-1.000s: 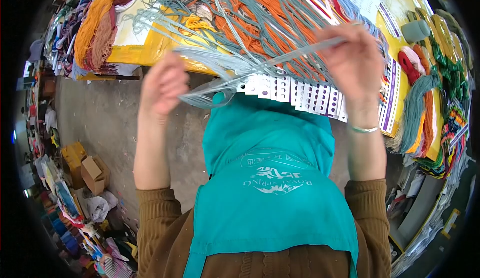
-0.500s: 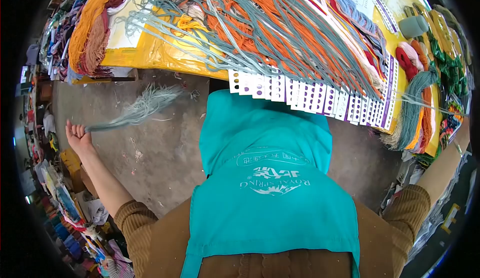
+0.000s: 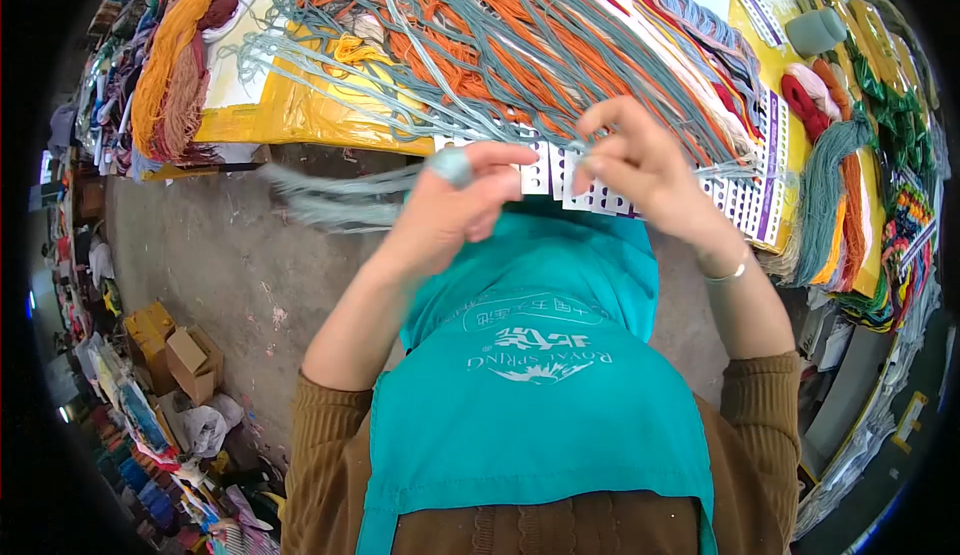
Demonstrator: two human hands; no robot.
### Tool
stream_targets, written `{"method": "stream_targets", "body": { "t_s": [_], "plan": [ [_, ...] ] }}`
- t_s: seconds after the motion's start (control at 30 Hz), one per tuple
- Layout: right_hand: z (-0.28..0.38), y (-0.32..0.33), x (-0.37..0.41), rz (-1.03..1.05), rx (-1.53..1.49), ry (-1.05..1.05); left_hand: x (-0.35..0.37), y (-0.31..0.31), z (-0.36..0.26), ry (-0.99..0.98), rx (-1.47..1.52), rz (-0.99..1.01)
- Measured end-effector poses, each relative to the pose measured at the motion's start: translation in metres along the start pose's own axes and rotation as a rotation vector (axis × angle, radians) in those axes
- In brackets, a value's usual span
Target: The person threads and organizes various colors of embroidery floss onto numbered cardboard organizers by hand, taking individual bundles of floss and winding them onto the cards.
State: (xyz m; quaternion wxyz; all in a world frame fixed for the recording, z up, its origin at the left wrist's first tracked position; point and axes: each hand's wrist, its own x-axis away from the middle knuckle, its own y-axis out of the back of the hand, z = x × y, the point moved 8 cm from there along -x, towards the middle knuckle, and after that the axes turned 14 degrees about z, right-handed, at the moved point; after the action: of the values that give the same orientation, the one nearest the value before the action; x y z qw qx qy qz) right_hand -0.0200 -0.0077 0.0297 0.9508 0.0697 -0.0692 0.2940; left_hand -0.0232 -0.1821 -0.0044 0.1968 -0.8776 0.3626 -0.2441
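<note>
Pale blue-grey thread trails leftward from my left hand, with a loop of it wrapped round near the thumb. That hand is closed on the thread, its forefinger reaching right. Close by on the right, my right hand has bent fingers pinching a small pale bit, apparently thread, above the punched cards at the table edge. Behind both hands lie long grey-green and orange threads, spread across the yellow table.
Orange and dusky pink skeins hang at the table's left corner. On the right are a grey-green cup and a teal skein. Cardboard boxes stand on the floor at left. A teal apron covers my lap.
Both hands have come in from far left and far right to the middle, at the cards' edge. The pale thread bundle has swung up and right with my left hand.
</note>
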Motion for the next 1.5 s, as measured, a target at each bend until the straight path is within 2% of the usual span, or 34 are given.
{"method": "stream_targets", "body": {
  "t_s": [0.13, 0.2, 0.3, 0.4, 0.43, 0.67, 0.77, 0.87, 0.97, 1.07, 1.13, 1.3, 1.5],
  "plan": [
    [-0.013, -0.026, -0.010, 0.021, -0.248, 0.078, -0.025, -0.018, 0.007, -0.071, -0.100, 0.070],
    [-0.021, -0.025, -0.009, -0.028, -0.316, 0.083, -0.029, -0.016, 0.009, -0.115, -0.104, 0.021],
    [-0.029, -0.017, -0.003, -0.127, 0.065, -0.086, -0.031, -0.003, 0.026, -0.097, -0.139, -0.089],
    [-0.030, 0.002, 0.000, -0.404, 0.278, 0.100, -0.026, 0.008, 0.032, -0.012, -0.154, -0.199],
    [-0.043, 0.009, -0.001, -0.395, 0.160, -0.018, -0.022, 0.006, 0.030, 0.003, -0.137, -0.227],
    [-0.057, 0.014, -0.009, -0.355, 0.178, -0.023, -0.029, -0.006, 0.026, 0.186, -0.115, -0.167],
    [-0.054, 0.013, -0.009, -0.338, 0.167, -0.029, -0.047, -0.012, 0.028, 0.026, -0.328, -0.115],
    [-0.053, 0.013, -0.009, -0.369, 0.167, -0.033, -0.054, -0.005, 0.030, 0.150, -0.453, -0.149],
    [-0.051, 0.015, -0.009, -0.438, 0.211, -0.064, -0.057, 0.002, 0.034, 0.036, -0.509, -0.101],
    [-0.047, 0.015, -0.010, -0.479, 0.211, -0.081, -0.045, 0.009, 0.029, 0.087, -0.519, -0.158],
    [-0.049, 0.014, -0.010, -0.479, 0.187, -0.054, -0.045, 0.010, 0.030, 0.090, -0.480, -0.126],
    [-0.051, 0.007, -0.012, -0.365, 0.139, -0.033, -0.049, 0.011, 0.031, 0.073, -0.488, -0.090],
    [-0.052, 0.004, -0.014, -0.320, 0.172, -0.067, -0.046, 0.003, 0.025, 0.103, -0.269, -0.116]
  ]
}}
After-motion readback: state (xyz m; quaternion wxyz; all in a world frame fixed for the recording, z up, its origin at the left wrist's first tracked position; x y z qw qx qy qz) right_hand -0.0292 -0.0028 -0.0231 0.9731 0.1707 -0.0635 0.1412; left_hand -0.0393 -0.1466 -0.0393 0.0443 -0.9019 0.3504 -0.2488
